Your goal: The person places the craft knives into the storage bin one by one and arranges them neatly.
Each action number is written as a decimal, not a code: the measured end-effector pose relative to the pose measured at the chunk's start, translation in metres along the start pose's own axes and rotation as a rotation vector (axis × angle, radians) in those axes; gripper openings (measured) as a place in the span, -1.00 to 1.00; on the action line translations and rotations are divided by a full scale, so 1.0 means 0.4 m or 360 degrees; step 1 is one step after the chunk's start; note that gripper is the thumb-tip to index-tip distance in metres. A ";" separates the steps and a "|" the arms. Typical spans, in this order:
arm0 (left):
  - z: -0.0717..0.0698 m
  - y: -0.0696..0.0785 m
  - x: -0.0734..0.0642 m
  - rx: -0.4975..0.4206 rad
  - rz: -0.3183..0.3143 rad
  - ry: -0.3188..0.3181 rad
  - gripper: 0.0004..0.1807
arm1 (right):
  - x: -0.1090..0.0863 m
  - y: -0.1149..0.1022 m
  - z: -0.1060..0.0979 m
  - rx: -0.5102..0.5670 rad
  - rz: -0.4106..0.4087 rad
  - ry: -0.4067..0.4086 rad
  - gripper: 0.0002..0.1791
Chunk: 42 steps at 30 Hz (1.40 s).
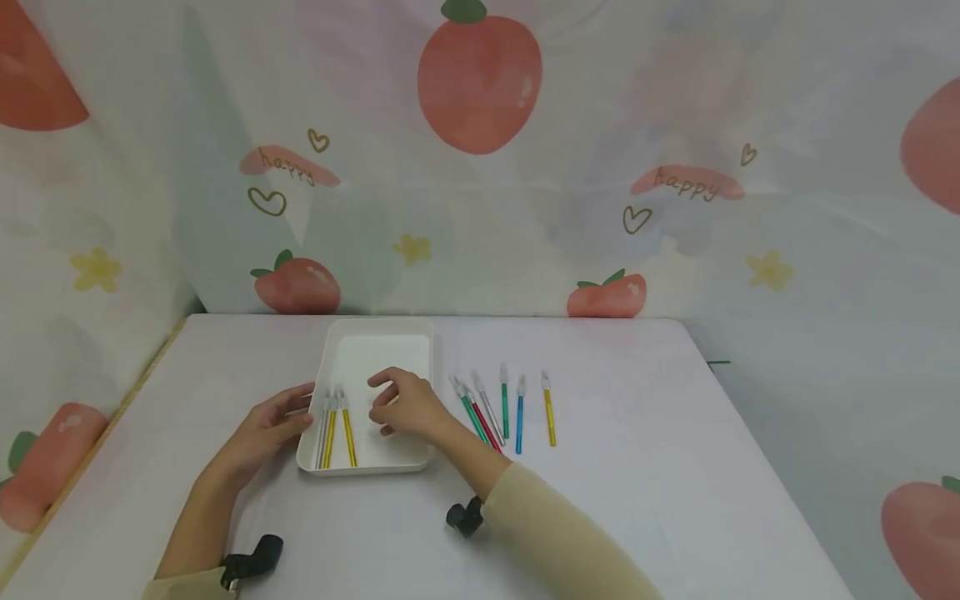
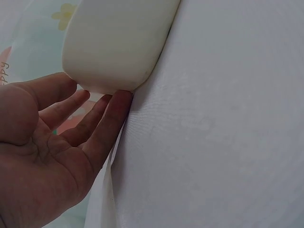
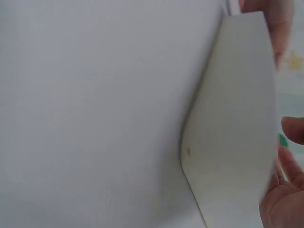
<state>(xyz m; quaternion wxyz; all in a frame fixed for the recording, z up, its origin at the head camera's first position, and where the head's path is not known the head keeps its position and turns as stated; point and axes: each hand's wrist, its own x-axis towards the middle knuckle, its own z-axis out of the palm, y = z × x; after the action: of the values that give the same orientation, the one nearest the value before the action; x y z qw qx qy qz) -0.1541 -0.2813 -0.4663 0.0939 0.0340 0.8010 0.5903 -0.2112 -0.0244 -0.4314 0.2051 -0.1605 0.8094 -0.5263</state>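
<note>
My left hand is beside the white tray, its fingertips and thumb touching the tray's left wall; the left wrist view shows those fingers against the outside of the wall. Over the middle of the tray is my right hand, fingers loosely bent and nothing visible between them. Along the tray's left side lie slim, capped, pen-shaped tools resembling craft knives: a silver one, a yellow one and another yellow one set slightly apart. Only part of the right hand shows beyond the tray wall in the right wrist view.
Right of the tray, more capped tools lie on the white table: green, blue, yellow, red and silver, some partly behind the right forearm. A fruit-printed cloth hangs along the table's back edge.
</note>
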 end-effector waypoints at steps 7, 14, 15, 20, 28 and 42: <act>-0.004 -0.013 0.001 0.0040 0.0023 0.0021 -0.33 | -0.069 0.023 -0.140 0.0262 -0.0108 0.0151 -0.51; -0.006 -0.009 0.006 0.0027 0.0028 0.0022 -0.33 | -0.160 0.076 -0.315 0.0157 -0.0120 0.0494 -0.53; -0.007 -0.008 0.006 0.0028 0.0020 0.0028 -0.33 | -0.168 0.083 -0.336 0.0035 -0.0081 0.0546 -0.52; -0.009 -0.007 0.010 -0.0008 0.0025 0.0021 -0.33 | -0.198 0.125 -0.409 -0.0663 0.0298 0.0718 -0.45; -0.009 -0.012 0.008 -0.0007 0.0031 0.0016 -0.33 | -0.205 0.189 -0.438 -0.0754 0.0627 0.0635 -0.37; -0.006 -0.011 0.008 -0.0010 0.0040 -0.0009 -0.33 | -0.197 0.226 -0.421 -0.0767 0.0690 0.0614 -0.33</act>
<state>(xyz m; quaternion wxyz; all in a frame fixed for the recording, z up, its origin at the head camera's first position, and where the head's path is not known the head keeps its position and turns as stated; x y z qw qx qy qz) -0.1575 -0.2841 -0.4704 0.0888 0.0454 0.7983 0.5939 -0.2315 0.1810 -0.4408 0.1119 0.0729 0.9490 -0.2856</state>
